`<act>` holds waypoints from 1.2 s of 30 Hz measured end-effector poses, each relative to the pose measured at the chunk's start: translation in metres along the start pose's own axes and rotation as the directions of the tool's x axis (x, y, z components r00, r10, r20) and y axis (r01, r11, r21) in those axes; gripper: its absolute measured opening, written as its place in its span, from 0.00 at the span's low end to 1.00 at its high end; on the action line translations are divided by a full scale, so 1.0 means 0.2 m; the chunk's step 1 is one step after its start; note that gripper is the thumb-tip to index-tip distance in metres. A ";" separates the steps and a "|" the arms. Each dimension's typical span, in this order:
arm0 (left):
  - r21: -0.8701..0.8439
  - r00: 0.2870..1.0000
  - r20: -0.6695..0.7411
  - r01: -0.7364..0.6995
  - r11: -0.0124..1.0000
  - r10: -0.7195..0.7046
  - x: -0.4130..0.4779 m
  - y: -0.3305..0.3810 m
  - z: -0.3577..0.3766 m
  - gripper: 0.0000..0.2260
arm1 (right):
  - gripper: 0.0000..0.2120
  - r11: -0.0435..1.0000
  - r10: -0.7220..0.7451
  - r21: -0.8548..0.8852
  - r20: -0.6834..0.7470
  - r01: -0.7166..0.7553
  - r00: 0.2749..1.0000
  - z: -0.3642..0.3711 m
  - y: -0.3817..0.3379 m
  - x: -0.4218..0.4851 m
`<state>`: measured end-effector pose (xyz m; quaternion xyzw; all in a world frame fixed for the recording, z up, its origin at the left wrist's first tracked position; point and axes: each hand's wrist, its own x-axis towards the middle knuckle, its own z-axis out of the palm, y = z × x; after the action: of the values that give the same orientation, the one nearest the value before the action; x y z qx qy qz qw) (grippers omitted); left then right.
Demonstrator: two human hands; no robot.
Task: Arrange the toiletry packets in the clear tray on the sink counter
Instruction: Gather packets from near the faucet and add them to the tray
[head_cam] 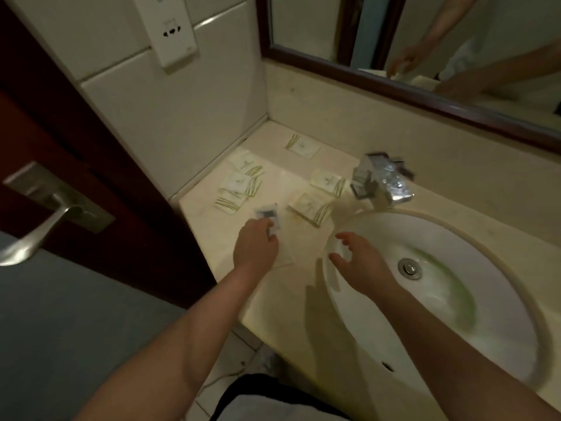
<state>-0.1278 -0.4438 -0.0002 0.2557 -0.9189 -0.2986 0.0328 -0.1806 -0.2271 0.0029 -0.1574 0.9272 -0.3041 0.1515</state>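
Note:
Several white toiletry packets with green stripes lie scattered on the beige sink counter (212,238): one at the back (302,146), a loose pile by the left wall (239,182), and two near the faucet (328,180) (311,206). A clear tray (288,258) shows only as a faint outline in the middle of the counter, and its extent is hard to tell. My left hand (255,247) pinches a small packet with dark print (267,214) over the tray's near part. My right hand (355,262) hovers with fingers spread over the left rim of the sink, holding nothing.
A chrome faucet (379,180) stands behind the white sink basin (455,299), right of the packets. A dark wooden door with a metal handle (45,220) borders the counter's left end. A framed mirror (425,56) hangs above, and a wall socket (173,28) sits upper left.

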 end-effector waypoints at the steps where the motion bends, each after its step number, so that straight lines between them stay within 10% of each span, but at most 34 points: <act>1: -0.010 1.000 -0.010 0.018 1.000 -0.018 0.07 -0.04 -0.03 0.13 | 0.23 1.000 0.013 -0.008 -0.003 -0.013 1.000 0.03 -0.06 0.06; 14: 0.036 0.962 0.265 0.065 0.997 -0.072 0.33 -0.08 0.05 0.45 | 0.19 0.977 0.142 -0.136 -0.149 -0.162 0.979 0.16 -0.29 0.58; 21: -0.116 0.932 0.347 0.155 0.981 -0.107 0.42 -0.14 0.00 0.12 | 0.27 0.933 0.238 -0.247 -0.119 -0.261 0.964 0.21 -0.26 0.67; 26: -0.299 0.922 0.381 0.192 0.935 -0.067 0.43 -0.07 -0.05 0.12 | 0.22 0.908 0.336 -0.232 -0.093 -0.349 0.937 0.21 -0.22 0.64; 31: -0.483 0.910 0.414 0.200 0.853 0.021 0.36 0.08 -0.06 0.07 | 0.14 0.897 0.393 0.255 -0.085 -0.361 0.916 0.13 -0.18 0.40; 36: -0.559 0.877 0.474 0.228 0.797 0.082 0.16 0.31 0.03 0.09 | 0.09 0.611 0.489 0.713 0.004 -0.345 0.872 -0.06 -0.03 -0.03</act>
<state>-0.1855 -0.4125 0.0267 0.1872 -0.7450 -0.6278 -0.1260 -0.1787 -0.2226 0.0161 0.1621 0.7648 -0.5981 0.1763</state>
